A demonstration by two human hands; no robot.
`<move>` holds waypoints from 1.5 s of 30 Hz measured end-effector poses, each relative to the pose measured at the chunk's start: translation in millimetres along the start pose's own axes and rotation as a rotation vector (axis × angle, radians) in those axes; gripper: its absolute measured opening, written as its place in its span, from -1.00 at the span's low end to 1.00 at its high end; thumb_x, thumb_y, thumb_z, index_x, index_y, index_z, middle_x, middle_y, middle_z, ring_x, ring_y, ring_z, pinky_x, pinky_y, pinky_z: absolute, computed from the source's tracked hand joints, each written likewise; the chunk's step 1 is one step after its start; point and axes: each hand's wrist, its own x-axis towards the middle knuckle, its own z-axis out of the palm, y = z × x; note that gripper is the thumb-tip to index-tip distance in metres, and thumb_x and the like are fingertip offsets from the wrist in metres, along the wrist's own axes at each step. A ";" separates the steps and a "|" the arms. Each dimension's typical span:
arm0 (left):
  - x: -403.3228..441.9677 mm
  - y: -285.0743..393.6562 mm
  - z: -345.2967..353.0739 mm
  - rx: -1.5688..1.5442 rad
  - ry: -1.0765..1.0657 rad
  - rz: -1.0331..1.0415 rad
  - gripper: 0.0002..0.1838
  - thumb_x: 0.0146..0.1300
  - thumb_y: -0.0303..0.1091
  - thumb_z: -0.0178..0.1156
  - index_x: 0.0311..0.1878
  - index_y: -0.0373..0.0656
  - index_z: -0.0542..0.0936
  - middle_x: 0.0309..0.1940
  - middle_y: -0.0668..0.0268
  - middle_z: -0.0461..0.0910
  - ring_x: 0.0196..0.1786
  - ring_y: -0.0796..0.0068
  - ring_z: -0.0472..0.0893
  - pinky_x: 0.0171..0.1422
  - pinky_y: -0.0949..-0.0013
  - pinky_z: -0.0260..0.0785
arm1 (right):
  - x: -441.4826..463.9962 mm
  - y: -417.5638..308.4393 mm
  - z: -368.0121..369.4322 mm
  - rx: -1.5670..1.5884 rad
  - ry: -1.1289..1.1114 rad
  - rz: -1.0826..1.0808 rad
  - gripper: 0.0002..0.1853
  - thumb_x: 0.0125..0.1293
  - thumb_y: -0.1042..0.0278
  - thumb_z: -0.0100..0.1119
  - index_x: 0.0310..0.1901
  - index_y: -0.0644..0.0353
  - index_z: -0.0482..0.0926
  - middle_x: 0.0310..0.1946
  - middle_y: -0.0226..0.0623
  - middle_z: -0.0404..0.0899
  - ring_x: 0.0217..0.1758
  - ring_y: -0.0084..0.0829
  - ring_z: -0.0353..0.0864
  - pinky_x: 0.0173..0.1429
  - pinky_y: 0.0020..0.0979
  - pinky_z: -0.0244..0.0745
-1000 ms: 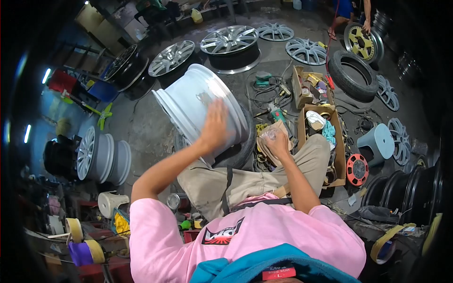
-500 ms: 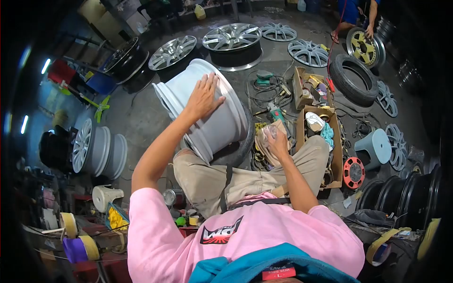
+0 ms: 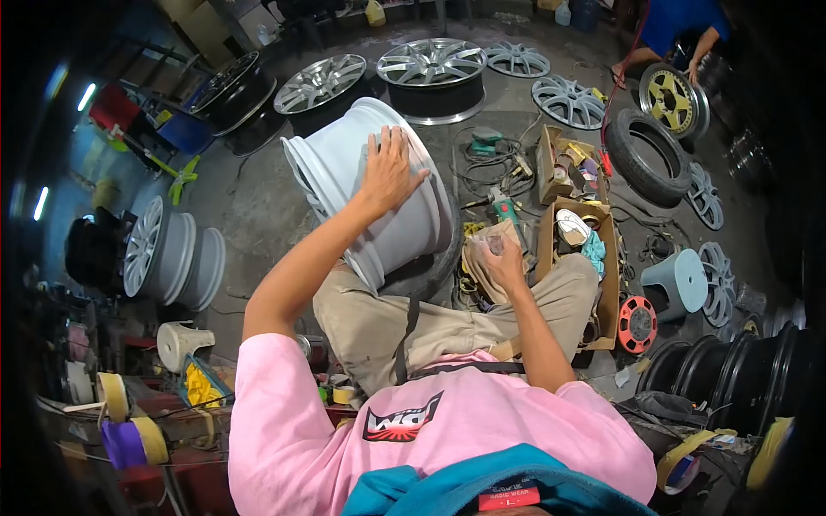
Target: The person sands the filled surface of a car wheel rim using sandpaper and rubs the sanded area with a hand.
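In front of my crossed legs, a pale grey wheel rim (image 3: pixel 344 150) stands tilted on its side, leaning over a black tyre (image 3: pixel 449 249). My left hand (image 3: pixel 391 172) lies on the barrel of the rim near its right lip, fingers stretched out and palm down. Above my right leg, my right hand (image 3: pixel 503 258) has its fingers curled inward over a small brownish item that I cannot make out. Just beneath that hand lies a crumpled brown sheet (image 3: pixel 482 271), possibly paper or cloth.
Cardboard boxes (image 3: pixel 611 297) of supplies stand right of my leg, beside a green power tool (image 3: pixel 502 205) and cables. Silver wheels (image 3: pixel 433 64) line the far floor. A co-worker's arm (image 3: pixel 707 45) reaches to a gold-centred wheel (image 3: pixel 667 99). A light-blue stool (image 3: pixel 688 279) stands right.
My left hand has slid slightly along the rim's barrel, toward its right lip. My right hand stays over the brown sheet. The whole view has shifted a little.
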 end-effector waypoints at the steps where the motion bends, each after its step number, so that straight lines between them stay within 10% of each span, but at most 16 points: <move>1: 6.2 -4.4 0.2 -0.003 -0.024 -0.023 0.01 0.44 0.36 0.04 0.52 -0.50 0.30 0.57 -0.15 0.24 0.65 -0.17 0.16 0.68 -0.24 -0.03 | 0.5 7.3 3.1 -0.069 0.040 -0.037 -0.65 0.35 0.21 0.31 -0.03 0.37 0.63 -0.29 0.11 0.70 -0.22 0.07 0.72 -0.08 -0.06 0.54; 9: 27.6 -12.0 6.1 -0.294 -0.018 -0.209 0.02 0.40 0.40 0.10 0.41 -0.55 0.42 0.56 -0.15 0.22 0.66 -0.23 0.11 0.65 -0.32 0.00 | 7.2 36.8 12.0 -0.038 0.023 -0.082 -0.63 0.50 0.23 0.20 0.12 0.37 0.48 -0.07 -0.01 0.72 -0.02 -0.10 0.73 0.06 -0.22 0.57; 11: 23.6 -3.9 7.1 -0.332 0.058 -0.199 0.01 0.40 0.42 0.10 0.35 -0.56 0.49 0.55 -0.17 0.22 0.66 -0.26 0.09 0.65 -0.32 -0.02 | 20.8 45.9 13.4 0.602 -0.156 0.114 -0.72 0.56 0.32 0.15 0.13 0.33 0.51 0.00 -0.12 0.74 -0.07 -0.30 0.74 0.09 -0.31 0.62; 17: 15.7 -1.1 9.1 -0.366 0.137 -0.167 -0.04 0.41 0.36 0.14 0.30 -0.58 0.52 0.54 -0.19 0.22 0.66 -0.26 0.07 0.67 -0.30 -0.05 | 42.5 -34.6 -20.5 0.908 -0.190 0.099 -0.74 0.54 0.36 0.26 0.15 0.27 0.57 0.00 -0.18 0.75 -0.06 -0.43 0.73 0.10 -0.40 0.61; 31: -51.1 43.0 -6.8 -0.087 -0.099 0.136 -0.03 0.40 0.28 0.16 0.50 -0.49 0.35 0.63 -0.21 0.10 0.70 -0.16 0.04 0.75 -0.09 -0.12 | 50.3 -75.4 -21.9 0.414 -0.007 0.020 -0.81 0.44 0.41 0.37 0.00 0.26 0.66 -0.19 -0.44 0.70 -0.16 -0.69 0.57 -0.02 -0.55 0.48; 45: -11.4 7.7 -5.3 0.019 0.017 -0.045 -0.12 0.43 0.22 0.16 0.46 -0.46 0.42 0.48 -0.03 0.33 0.53 -0.14 0.29 0.65 -0.22 0.03 | 34.4 -72.4 -30.5 0.147 0.103 -0.029 -0.80 0.42 0.34 0.40 -0.22 0.23 0.55 -0.43 -0.59 0.47 -0.39 -0.76 0.32 -0.32 -0.58 0.27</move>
